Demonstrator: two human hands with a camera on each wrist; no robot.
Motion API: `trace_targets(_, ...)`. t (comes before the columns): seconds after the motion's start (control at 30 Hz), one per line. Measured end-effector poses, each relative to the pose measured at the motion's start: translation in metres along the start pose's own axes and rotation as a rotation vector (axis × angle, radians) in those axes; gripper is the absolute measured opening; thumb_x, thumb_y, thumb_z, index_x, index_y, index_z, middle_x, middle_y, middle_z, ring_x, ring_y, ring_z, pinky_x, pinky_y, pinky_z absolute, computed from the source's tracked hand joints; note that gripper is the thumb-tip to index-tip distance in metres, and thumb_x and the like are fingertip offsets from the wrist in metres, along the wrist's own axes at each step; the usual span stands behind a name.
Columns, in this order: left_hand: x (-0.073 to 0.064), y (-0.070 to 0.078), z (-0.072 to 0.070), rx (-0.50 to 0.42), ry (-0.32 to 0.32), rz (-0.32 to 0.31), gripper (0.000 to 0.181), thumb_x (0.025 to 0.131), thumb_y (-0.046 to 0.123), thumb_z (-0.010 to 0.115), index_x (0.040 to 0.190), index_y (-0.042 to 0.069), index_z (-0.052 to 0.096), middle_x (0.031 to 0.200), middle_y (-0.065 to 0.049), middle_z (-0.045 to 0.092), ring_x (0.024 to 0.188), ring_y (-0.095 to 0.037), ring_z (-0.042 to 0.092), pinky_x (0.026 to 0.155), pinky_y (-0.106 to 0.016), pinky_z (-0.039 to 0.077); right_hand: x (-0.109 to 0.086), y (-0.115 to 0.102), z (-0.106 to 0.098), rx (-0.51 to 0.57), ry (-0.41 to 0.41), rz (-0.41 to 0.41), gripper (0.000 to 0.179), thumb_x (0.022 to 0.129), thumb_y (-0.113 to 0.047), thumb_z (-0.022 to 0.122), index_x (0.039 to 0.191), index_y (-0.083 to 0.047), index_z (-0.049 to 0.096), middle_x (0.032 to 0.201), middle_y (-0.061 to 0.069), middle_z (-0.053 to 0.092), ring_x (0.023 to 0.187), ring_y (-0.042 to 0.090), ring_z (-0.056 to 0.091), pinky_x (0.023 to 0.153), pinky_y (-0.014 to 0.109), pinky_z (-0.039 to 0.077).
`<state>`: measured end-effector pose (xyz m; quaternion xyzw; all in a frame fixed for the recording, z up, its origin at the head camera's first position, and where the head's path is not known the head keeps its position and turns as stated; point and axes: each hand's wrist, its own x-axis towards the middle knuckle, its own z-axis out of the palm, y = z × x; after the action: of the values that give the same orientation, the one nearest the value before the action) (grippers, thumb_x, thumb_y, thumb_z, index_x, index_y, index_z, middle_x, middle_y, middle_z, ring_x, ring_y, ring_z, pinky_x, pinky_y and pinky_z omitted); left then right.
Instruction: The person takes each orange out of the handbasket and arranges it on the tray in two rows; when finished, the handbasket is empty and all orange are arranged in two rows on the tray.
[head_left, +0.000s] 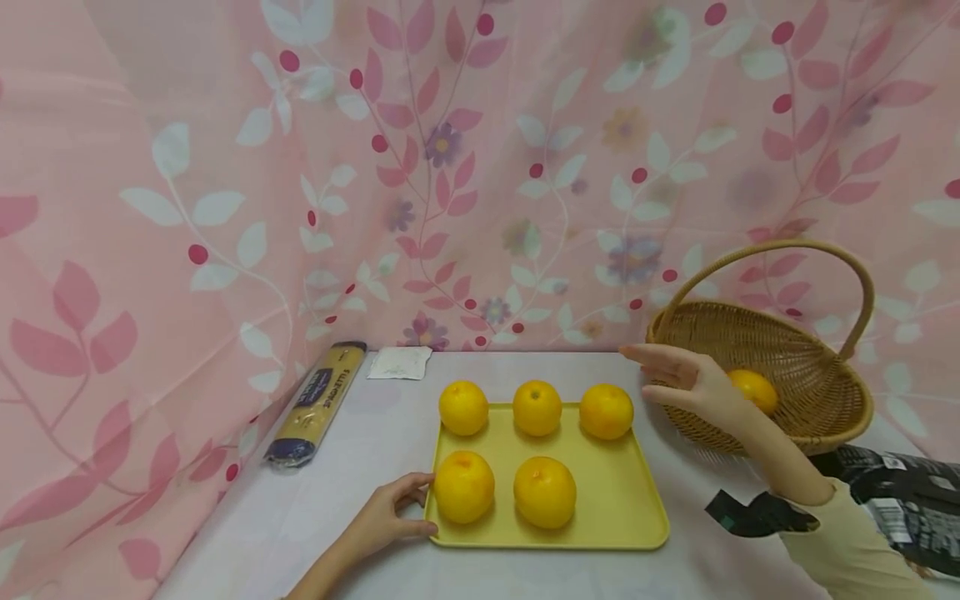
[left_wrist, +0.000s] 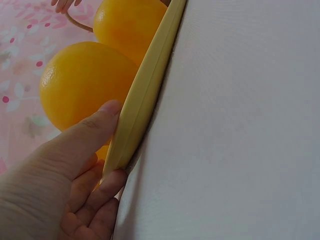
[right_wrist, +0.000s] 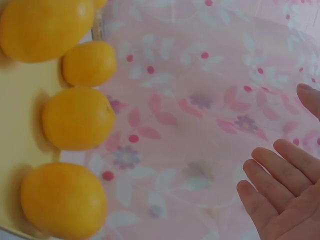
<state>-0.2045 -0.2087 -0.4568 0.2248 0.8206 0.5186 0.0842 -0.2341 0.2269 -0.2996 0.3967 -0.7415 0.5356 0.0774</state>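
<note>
A yellow tray (head_left: 615, 508) carries several oranges, with three along its back and two toward the front left. At the tray's left edge my left hand (head_left: 386, 515) pinches the rim (left_wrist: 137, 100), its thumb close to the front-left orange (head_left: 464, 487). My right hand (head_left: 693, 383) is raised in front of the wicker basket (head_left: 817, 392), fingers extended and holding nothing. Inside that basket lies another orange (head_left: 753, 390), partly hidden behind the right wrist. In the right wrist view, the palm of the right hand (right_wrist: 285, 195) shows spread fingers, apart from the oranges.
A spaghetti packet (head_left: 318, 404) lies on the left of the white table, beside a small white sachet (head_left: 400, 363). Black packaging (head_left: 900, 492) sits at the right edge, in front of the basket. A floral curtain (head_left: 480, 167) hangs behind everything.
</note>
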Motion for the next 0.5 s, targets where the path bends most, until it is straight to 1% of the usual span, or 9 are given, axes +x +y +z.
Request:
trace_targets(0.1,-0.001,0.002,-0.001,0.0,0.006,0.01,0.06,0.071,0.018,0.076,0.121,-0.001,0.049,0.102,-0.004,0.059,0.086,-0.015,0.056,0.088,-0.026,0.041,0.004,-0.003,-0.014,-0.018,0.027,0.06,0.044,0.084,0.009,0.054,0.127,0.008,0.042,0.126,0.0,0.051,0.113,0.008,0.046,0.086,0.02,0.04)
trace_targets(0.2,-0.001,0.003,-0.001,-0.013,0.006,0.026,0.06,0.071,0.018,0.076,0.121,-0.002,0.049,0.101,-0.004,0.059,0.086,-0.015,0.057,0.087,-0.026,0.041,0.009,-0.008,-0.033,-0.048,0.069,0.111,0.042,0.088,0.005,0.051,0.129,0.005,0.042,0.126,0.0,0.05,0.111,0.006,0.047,0.084,0.019,0.042)
trace_targets(0.23,-0.001,0.002,-0.001,-0.018,0.005,0.029,0.06,0.071,0.018,0.076,0.121,-0.002,0.049,0.101,-0.004,0.059,0.086,-0.015,0.057,0.087,-0.026,0.042,0.01,-0.01,-0.04,-0.064,0.096,0.131,0.041,0.089,0.002,0.051,0.129,0.003,0.042,0.126,-0.001,0.051,0.111,0.004,0.046,0.084,0.018,0.042)
trace_targets(0.27,-0.001,0.002,-0.001,-0.021,0.004,0.032,0.06,0.071,0.018,0.076,0.121,-0.002,0.049,0.101,-0.004,0.059,0.086,-0.015,0.057,0.087,-0.025,0.042,0.011,-0.011,-0.047,-0.055,0.125,0.148,0.041,0.09,0.001,0.05,0.13,0.002,0.043,0.125,-0.001,0.051,0.111,0.004,0.046,0.083,0.016,0.041)
trace_targets(0.3,-0.001,0.002,0.0,-0.026,0.003,0.034,0.06,0.071,0.017,0.076,0.121,-0.002,0.049,0.101,-0.004,0.059,0.086,-0.015,0.057,0.087,-0.025,0.042,0.011,-0.012,-0.054,-0.05,0.161,0.161,0.04,0.09,0.0,0.05,0.13,0.002,0.043,0.124,-0.001,0.052,0.111,0.004,0.046,0.084,0.015,0.041)
trace_targets(0.37,-0.001,0.0,0.001,-0.029,0.002,0.04,0.06,0.071,0.017,0.076,0.121,-0.002,0.05,0.1,-0.005,0.059,0.086,-0.015,0.057,0.087,-0.025,0.042,0.01,-0.013,-0.067,-0.075,0.237,0.191,0.039,0.091,-0.003,0.05,0.13,-0.001,0.044,0.122,-0.005,0.054,0.109,0.003,0.047,0.083,0.013,0.039)
trace_targets(0.43,0.0,0.0,0.002,-0.027,0.006,0.042,0.059,0.071,0.018,0.076,0.121,-0.002,0.05,0.1,-0.005,0.059,0.085,-0.015,0.057,0.087,-0.024,0.041,0.008,-0.011,-0.077,-0.123,0.295,0.223,0.038,0.092,-0.006,0.049,0.13,-0.003,0.045,0.119,-0.007,0.055,0.108,0.001,0.046,0.082,0.011,0.037)
trace_targets(0.5,0.0,0.0,0.002,-0.023,0.01,0.048,0.059,0.071,0.018,0.076,0.12,-0.002,0.05,0.1,-0.005,0.059,0.085,-0.015,0.057,0.087,-0.024,0.041,0.006,-0.008,-0.086,-0.174,0.33,0.259,0.038,0.093,-0.01,0.049,0.131,-0.005,0.045,0.119,-0.01,0.055,0.107,0.0,0.046,0.083,0.011,0.036)
